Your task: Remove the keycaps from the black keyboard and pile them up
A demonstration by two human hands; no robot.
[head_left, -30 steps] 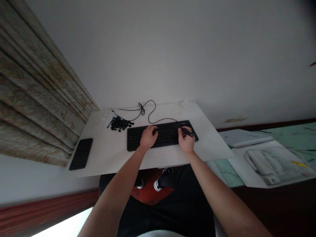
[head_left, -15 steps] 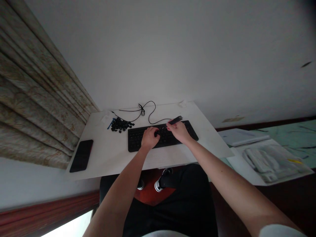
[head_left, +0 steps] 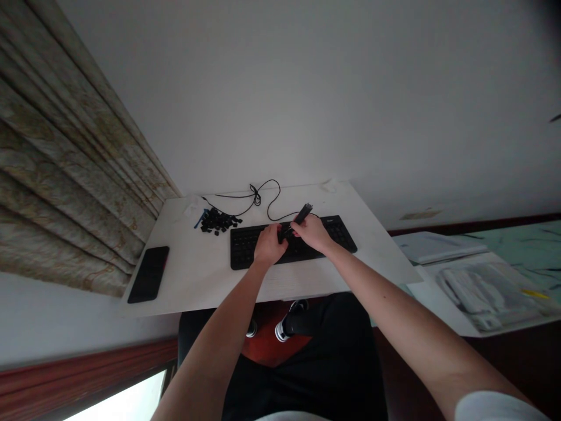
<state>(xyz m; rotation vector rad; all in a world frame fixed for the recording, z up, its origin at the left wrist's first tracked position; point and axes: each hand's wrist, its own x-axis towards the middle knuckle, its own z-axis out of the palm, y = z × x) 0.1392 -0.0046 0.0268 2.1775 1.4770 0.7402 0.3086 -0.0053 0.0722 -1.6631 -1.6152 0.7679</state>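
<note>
Nearest, a black phone [head_left: 149,275] lay at the left of the white table [head_left: 186,280]. Just beyond, at the black keyboard [head_left: 243,245] lying mid-table, the left hand [head_left: 268,245] rested with thumb and fingers curled, whether around anything one could not tell, while the right hand [head_left: 314,234] gripped a black-handled tool [head_left: 303,214], its thin end close to the left thumb. Farther back were a heap of small black keycaps [head_left: 215,220], on the left, and a looped black cable [head_left: 255,196].
</note>
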